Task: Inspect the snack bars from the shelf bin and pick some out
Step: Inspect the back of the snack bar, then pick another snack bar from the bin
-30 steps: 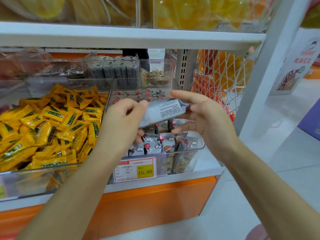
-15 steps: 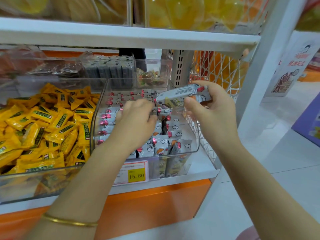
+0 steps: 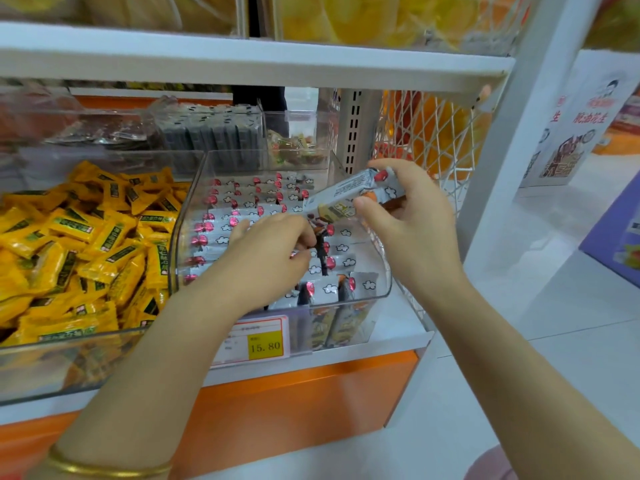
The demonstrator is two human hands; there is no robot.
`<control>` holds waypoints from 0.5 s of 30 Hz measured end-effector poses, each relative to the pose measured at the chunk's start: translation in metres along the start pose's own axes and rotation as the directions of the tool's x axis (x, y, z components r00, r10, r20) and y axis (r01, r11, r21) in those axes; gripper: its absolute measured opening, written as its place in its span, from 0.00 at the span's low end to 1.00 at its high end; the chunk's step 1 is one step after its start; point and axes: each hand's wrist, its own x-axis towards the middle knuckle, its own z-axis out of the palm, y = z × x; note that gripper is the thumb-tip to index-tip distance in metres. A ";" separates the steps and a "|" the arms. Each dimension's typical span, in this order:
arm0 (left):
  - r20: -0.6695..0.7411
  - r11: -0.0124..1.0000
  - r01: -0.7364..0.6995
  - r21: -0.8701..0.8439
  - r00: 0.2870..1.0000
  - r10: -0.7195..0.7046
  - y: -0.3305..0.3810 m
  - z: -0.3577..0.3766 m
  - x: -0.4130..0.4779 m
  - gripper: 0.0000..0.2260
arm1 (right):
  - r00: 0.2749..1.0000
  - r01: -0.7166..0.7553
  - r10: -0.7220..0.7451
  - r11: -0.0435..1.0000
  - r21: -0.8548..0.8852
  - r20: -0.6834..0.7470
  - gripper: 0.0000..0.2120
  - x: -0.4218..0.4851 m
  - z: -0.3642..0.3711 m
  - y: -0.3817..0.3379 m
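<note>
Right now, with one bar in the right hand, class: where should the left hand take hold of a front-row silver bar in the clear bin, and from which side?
Pinch the top end of a front-row bar, coming straight down from above. That row stands upright, packed side by side against the clear bin's front wall, so only the tops are free.

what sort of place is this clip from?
Most likely a shop's loose-snack aisle: a clear shelf bin packed with wrapped snack bars, a 15.80 price tag on its front, and a product poster beside the shelving.
</note>
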 end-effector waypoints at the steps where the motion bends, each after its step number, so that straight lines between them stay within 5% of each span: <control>1: 0.000 1.000 -0.007 -0.027 1.000 0.007 0.000 -0.002 -0.002 0.05 | 1.000 0.021 -0.021 1.000 -0.023 0.019 0.16 0.000 0.000 -0.001; 8: 0.005 0.997 0.005 -0.072 1.000 -0.004 0.000 -0.007 -0.010 0.04 | 0.937 0.216 -0.115 0.934 -0.285 0.331 0.16 0.025 0.013 -0.012; 15: 0.026 0.998 -0.003 -0.063 1.000 0.005 0.001 -0.011 -0.012 0.04 | 0.918 0.237 -0.093 0.908 -0.345 0.386 0.20 0.048 0.018 -0.009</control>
